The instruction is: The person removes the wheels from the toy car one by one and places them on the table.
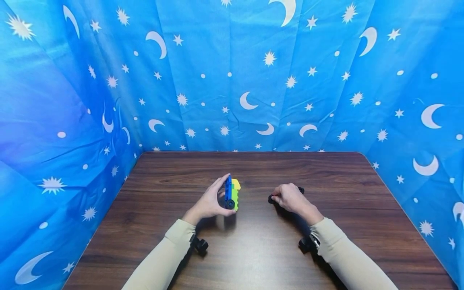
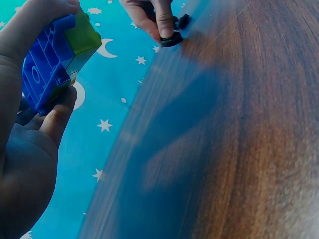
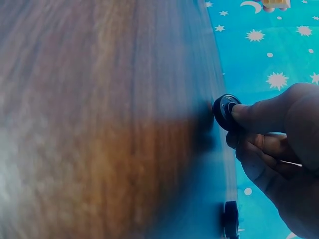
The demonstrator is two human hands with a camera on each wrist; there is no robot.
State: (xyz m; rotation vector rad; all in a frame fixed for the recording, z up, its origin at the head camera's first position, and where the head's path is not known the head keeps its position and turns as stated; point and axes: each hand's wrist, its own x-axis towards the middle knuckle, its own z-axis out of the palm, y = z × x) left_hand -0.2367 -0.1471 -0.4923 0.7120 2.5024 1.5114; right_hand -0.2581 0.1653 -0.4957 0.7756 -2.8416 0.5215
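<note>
My left hand [image 1: 209,204] holds a toy block car [image 1: 234,196] above the table, thumb at one end and fingers at the other. The car has a blue base [image 2: 42,69] with green and yellow bricks on it, and a black wheel [image 1: 230,204] shows on its side. To the right, my right hand [image 1: 291,198] pinches a small black wheel [image 3: 227,112] between thumb and fingers, close to the tabletop. Another black wheel [image 3: 231,219] stands on the table beside that hand, partly hidden by it in the head view.
The dark wood-grain table [image 1: 246,257] extends around both hands. Behind it and along its sides hangs a blue cloth [image 1: 217,60] with white stars and moons. A black wrist camera [image 1: 199,245] sits on the left wrist, another [image 1: 308,244] on the right.
</note>
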